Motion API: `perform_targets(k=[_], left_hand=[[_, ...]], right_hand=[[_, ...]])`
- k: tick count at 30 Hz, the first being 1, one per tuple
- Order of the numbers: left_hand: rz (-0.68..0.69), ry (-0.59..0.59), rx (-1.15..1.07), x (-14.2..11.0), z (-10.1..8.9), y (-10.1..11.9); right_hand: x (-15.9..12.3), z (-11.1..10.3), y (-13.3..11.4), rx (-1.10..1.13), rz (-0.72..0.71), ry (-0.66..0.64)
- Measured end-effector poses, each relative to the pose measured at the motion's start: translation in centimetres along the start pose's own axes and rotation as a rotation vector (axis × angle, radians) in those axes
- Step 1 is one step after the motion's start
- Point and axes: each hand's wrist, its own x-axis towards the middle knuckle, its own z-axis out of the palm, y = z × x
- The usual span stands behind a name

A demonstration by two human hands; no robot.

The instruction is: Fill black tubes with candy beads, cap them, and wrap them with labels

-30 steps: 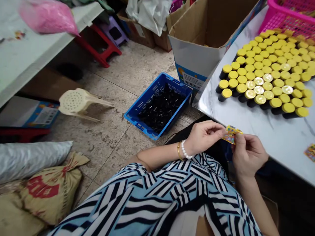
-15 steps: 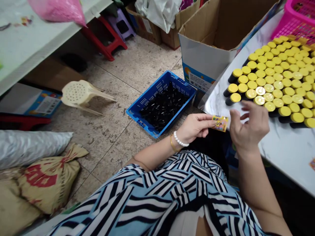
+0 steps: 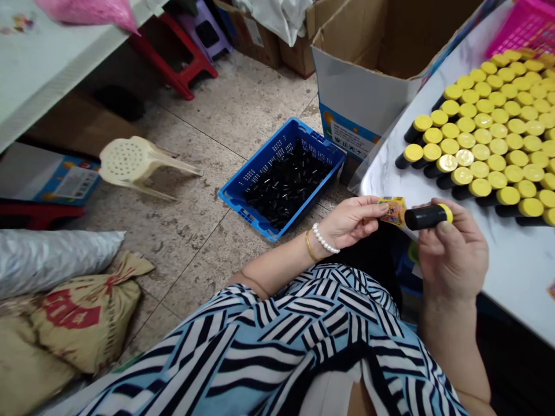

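Note:
My left hand (image 3: 353,224) pinches a yellow printed sleeve (image 3: 393,211) between thumb and fingers; it looks opened out at its right end. A black tube with a yellow cap (image 3: 427,217) is in the grip of my right hand (image 3: 457,251), lying nearly level. The tube's black end points left at the sleeve, close beside it; whether they touch I cannot tell. Many more black tubes with yellow caps (image 3: 481,152) stand packed in rows on the marbled white table (image 3: 515,260), just beyond my right hand.
On the floor, a blue basket (image 3: 225,190) holds black pieces. A large open carton (image 3: 347,86) stands against the table, and a pink basket (image 3: 520,32) is at the far right. To the left are a cream stool (image 3: 125,162), a tied sack (image 3: 91,318) and another table (image 3: 65,75).
My right hand let go of the sleeve, reached to the rows and came back holding one capped tube. The sleeve stayed in my left hand. The view shifted slightly.

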Motion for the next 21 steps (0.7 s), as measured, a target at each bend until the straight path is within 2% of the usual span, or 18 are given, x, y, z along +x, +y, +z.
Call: perform_targets(k=[8, 14, 21], left_hand=[[0.005, -0.050, -0.035, 0.6, 1.7, -0.7], [-0.044, -0.087, -0.064, 1.2, 1.6, -0.7], [-0.044, -0.103, -0.083, 1.4, 1.0, -1.2]], right_hand=[[-0.8, 0.4, -0.7, -0.132, 0.017, 0.156], [-2.1, 0.8, -1.6, -0.321, -0.062, 0.226], [-2.4, 0.4, -1.8, -0.387, -0.058, 0.162]])
